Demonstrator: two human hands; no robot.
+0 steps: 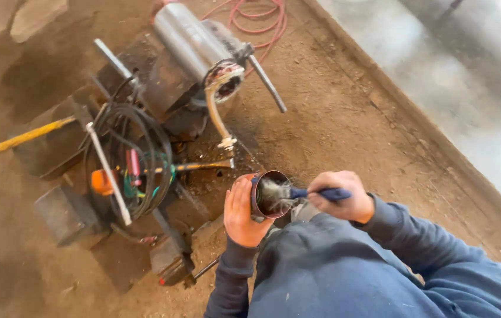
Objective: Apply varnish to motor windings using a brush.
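Furthest to my left on the dirt floor point(333, 129) lay one yellow-handled tool point(24, 138), propped across a dark metal block point(65, 215), out of my way. Beside it sat one coil of black cable point(144, 147), looped loosely over the blocks, with one long silver rod point(108, 174) laid slantwise across it and one orange-capped piece point(101, 181) tucked against the rod. Above the coil rested the one silver motor housing point(188, 38), on its side with its open end turned toward me, so that I could see the copper windings point(225, 76) inside. One dark bar point(267, 83) stuck out beside that mouth, and one red hose point(256, 20) curled behind on the ground.

Nearer to me, my left hand point(246, 212) cupped the short metal cylinder point(269, 194) from the outside, fingers point(240, 194) wrapped around its wall and its open mouth tilted to my right, which I judge kept it steady and let the brush reach in. The cylinder sat just above my knee, between my two hands. My right hand point(342, 197) was closed around the blue handle of the one brush point(297, 193), its bristles pushed inside the cylinder's mouth; they looked blurred. I counted two hands at work, both mine, and both sleeves were dark blue. To the far right ran one pale concrete slab point(468, 76), raised at its edge.
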